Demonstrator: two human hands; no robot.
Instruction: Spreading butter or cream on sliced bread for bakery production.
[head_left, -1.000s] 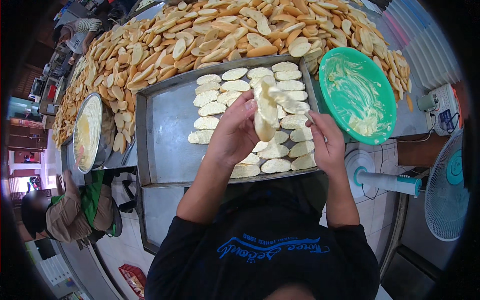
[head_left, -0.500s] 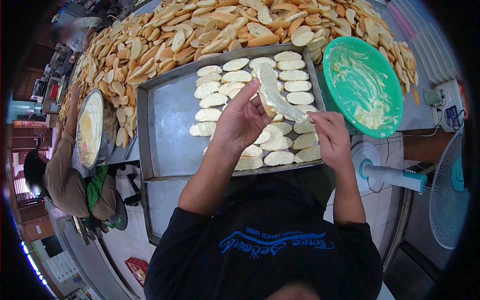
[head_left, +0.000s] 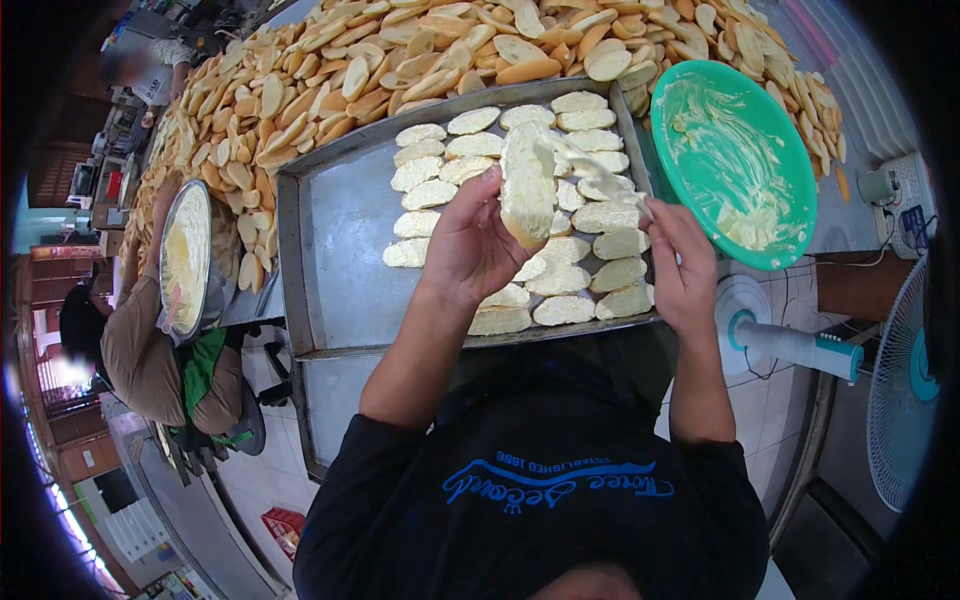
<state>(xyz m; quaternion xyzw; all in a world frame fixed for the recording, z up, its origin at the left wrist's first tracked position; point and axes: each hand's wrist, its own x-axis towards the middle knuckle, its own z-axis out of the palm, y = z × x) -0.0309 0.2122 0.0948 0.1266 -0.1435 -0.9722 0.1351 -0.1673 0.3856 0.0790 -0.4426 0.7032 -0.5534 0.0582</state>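
Note:
Over the metal tray, my left hand grips an oval bread slice whose upper face is covered in pale cream. My right hand is closed on the handle end of a spreading knife, its blade thickly coated with the same cream. The blade tip lies by the slice's upper right edge; whether it touches cannot be made out. Below, rows of cream-covered bread slices fill the tray's right part, some hidden behind my hands.
A green bowl smeared with cream stands right of the tray. Behind lies a large heap of bread slices. At left, a co-worker reaches past a metal bowl of cream. A fan stands at right.
The knife has moved from along the slice's right edge up to its upper right. The slice has turned so its coated face shows more. My right hand has shifted slightly right.

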